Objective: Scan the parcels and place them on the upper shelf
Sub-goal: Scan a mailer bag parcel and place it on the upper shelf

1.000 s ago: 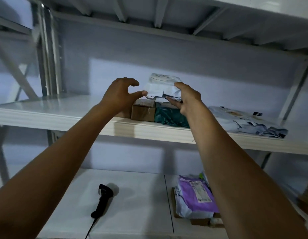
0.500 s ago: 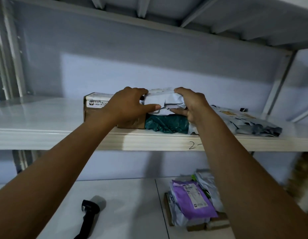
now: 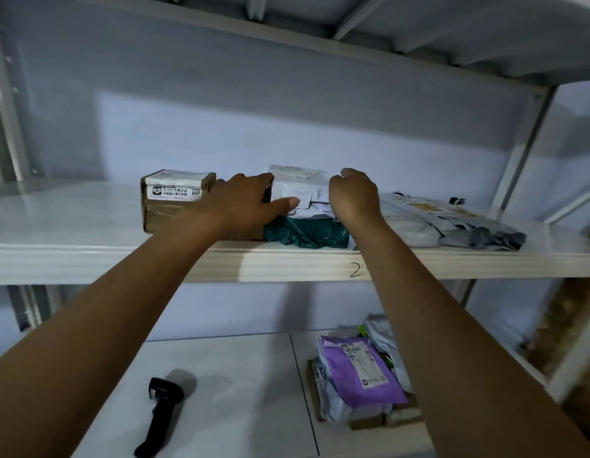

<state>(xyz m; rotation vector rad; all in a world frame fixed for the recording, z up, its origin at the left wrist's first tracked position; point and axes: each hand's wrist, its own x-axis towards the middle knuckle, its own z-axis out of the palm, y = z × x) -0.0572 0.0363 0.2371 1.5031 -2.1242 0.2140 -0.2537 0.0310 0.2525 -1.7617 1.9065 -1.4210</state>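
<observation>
1. the left hand (image 3: 244, 206) lies over the right end of the brown box (image 3: 174, 203). it pinches the left end of the white parcel (image 3: 300, 190), thumb along the near face and fingers over the far side.
2. the white parcel sits on top of the teal bag (image 3: 306, 231), close to the front lip of the upper shelf (image 3: 88, 259). a soft, lumpy base like that could let it slide forward and drop once it is let go.
3. the right hand (image 3: 354, 198) is curled at the parcel's right end, its back to the camera. i cannot tell whether it grips anything. a quick pull away could drag the parcel off its perch.
4. the upper shelf holds, left to right, the brown box, the teal bag with the white parcel on it, then grey mailers (image 3: 452, 223) lying flat.
5. the lower shelf (image 3: 237, 391) holds a black scanner (image 3: 159, 414) on the left. right of it is a pile topped by a purple parcel (image 3: 359, 371), likely waiting to be scanned.
</observation>
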